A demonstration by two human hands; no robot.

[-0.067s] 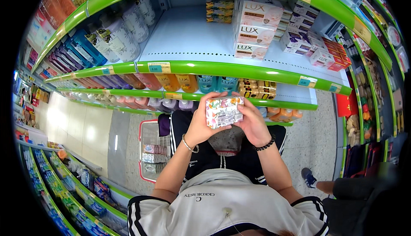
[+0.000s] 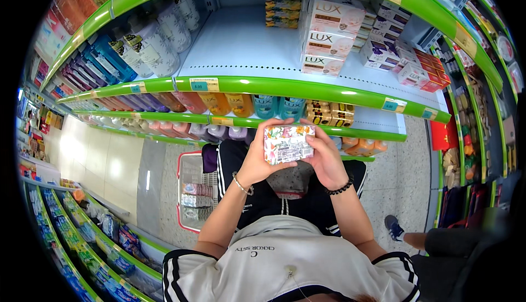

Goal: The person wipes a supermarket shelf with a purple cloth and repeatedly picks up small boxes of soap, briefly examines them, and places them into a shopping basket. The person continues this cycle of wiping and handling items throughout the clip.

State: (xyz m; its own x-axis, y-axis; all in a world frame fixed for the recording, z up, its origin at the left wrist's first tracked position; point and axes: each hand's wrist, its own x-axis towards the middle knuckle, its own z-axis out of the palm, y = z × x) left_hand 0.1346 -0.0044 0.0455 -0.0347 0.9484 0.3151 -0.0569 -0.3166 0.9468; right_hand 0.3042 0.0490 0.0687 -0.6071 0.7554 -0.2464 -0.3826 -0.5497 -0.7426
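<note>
Both of my hands hold a white soap box (image 2: 289, 145) printed with colourful flowers, in front of the lower shelves and above my lap. My left hand (image 2: 255, 159) grips its left end, thumb along the bottom edge. From the right, my right hand (image 2: 327, 164) closes on the other end, with fingers lying over its upper right corner. The face turned up to me carries a block of small print. Down to the left, a shopping basket (image 2: 189, 230) with a red rim stands on the floor, and several packaged boxes (image 2: 197, 200) lie in it.
Ahead, a green-edged shelf (image 2: 241, 85) carries stacked pink-white soap boxes (image 2: 327, 42), purple-white boxes (image 2: 378, 52) and pump bottles (image 2: 150, 50). Coloured bottles (image 2: 213, 105) line the shelf below. Another person's shoe (image 2: 393, 227) is on the floor at right. More shelving (image 2: 82, 242) stands at lower left.
The soap box has turned very slightly in my hands, and its right end sits a little further right. Both hands keep their hold.
</note>
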